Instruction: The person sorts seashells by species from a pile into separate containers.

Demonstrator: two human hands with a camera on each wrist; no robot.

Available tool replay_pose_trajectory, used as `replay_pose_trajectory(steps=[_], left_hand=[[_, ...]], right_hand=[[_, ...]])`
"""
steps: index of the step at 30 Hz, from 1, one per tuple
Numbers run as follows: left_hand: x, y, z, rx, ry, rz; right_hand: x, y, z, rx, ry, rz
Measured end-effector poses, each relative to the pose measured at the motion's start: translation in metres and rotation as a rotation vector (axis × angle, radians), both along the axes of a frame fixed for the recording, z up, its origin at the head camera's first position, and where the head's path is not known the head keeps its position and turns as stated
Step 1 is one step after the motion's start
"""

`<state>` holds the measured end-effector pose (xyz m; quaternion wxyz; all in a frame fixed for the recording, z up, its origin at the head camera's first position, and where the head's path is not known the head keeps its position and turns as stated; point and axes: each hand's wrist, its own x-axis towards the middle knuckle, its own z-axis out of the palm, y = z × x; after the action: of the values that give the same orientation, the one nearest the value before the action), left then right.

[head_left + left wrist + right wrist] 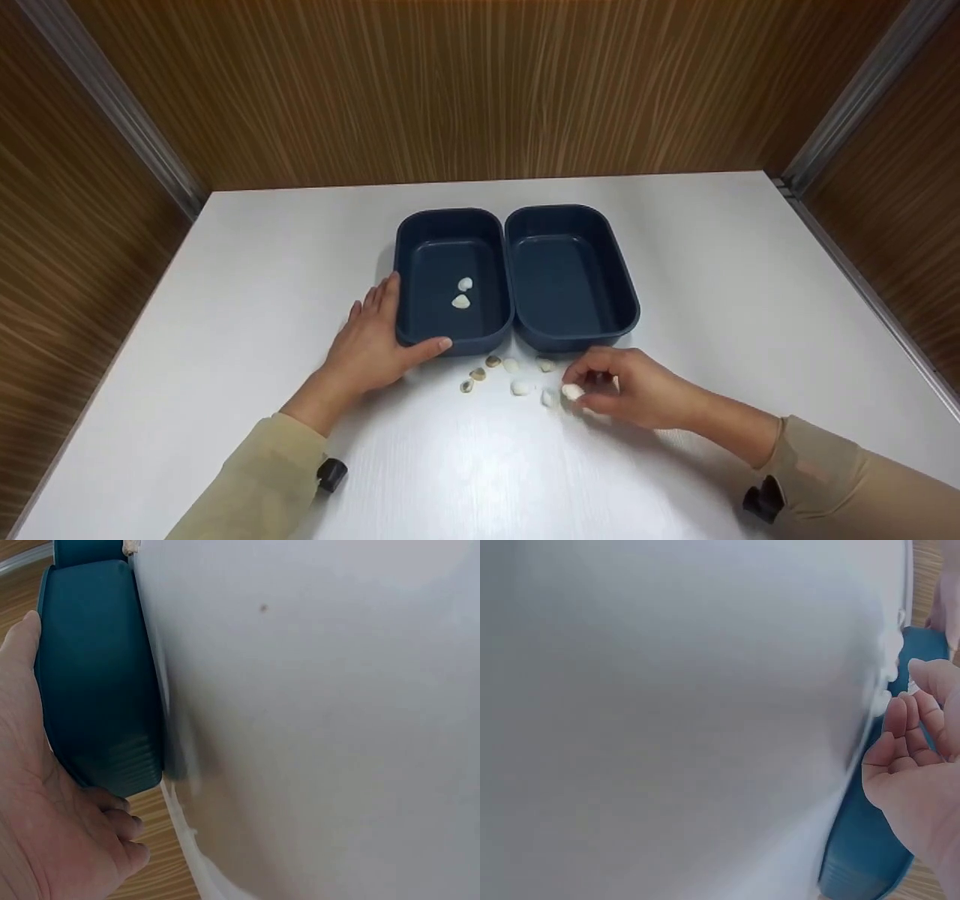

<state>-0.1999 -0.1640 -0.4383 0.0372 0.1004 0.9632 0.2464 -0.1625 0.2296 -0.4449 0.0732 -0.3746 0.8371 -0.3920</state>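
Between thumb and fingers my right hand [634, 390] pinches a white seashell [572, 392], just in front of the right dark blue container [632, 315]. In the right wrist view the same seashell [913, 687] shows at the fingertips. My left hand [371, 341] rests against the left dark blue container [450, 346], fingers along its side and thumb at the front rim. Two white shells [460, 301] lie inside that container. On the table before the containers are several white shells [520, 388] and three brownish shells [478, 373].
Both containers stand side by side on a white table [262, 262]. Wood-grain panels [480, 90] rise behind the table and at both sides, with metal strips at the corners. A black strap piece [331, 475] hangs at the left sleeve, another [763, 499] at the right.
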Motion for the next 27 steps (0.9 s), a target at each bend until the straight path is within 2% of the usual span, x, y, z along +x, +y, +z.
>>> replay_pose_trajectory(steps=[5, 12, 20, 27], left_hand=[[0.000, 0.000, 0.000, 0.002, 0.006, 0.001], [0.000, 0.000, 0.000, -0.001, 0.008, 0.004], [0.001, 0.000, 0.000, 0.005, 0.006, 0.003], [0.000, 0.000, -0.001, 0.008, 0.016, 0.001]], right_hand=[[0.002, -0.005, 0.014, -0.011, 0.016, 0.000], [-0.002, -0.012, 0.036, -0.043, 0.081, 0.032], [-0.017, -0.024, 0.067, -0.058, 0.139, 0.044], [-0.034, -0.042, 0.100, -0.066, 0.187, 0.063]])
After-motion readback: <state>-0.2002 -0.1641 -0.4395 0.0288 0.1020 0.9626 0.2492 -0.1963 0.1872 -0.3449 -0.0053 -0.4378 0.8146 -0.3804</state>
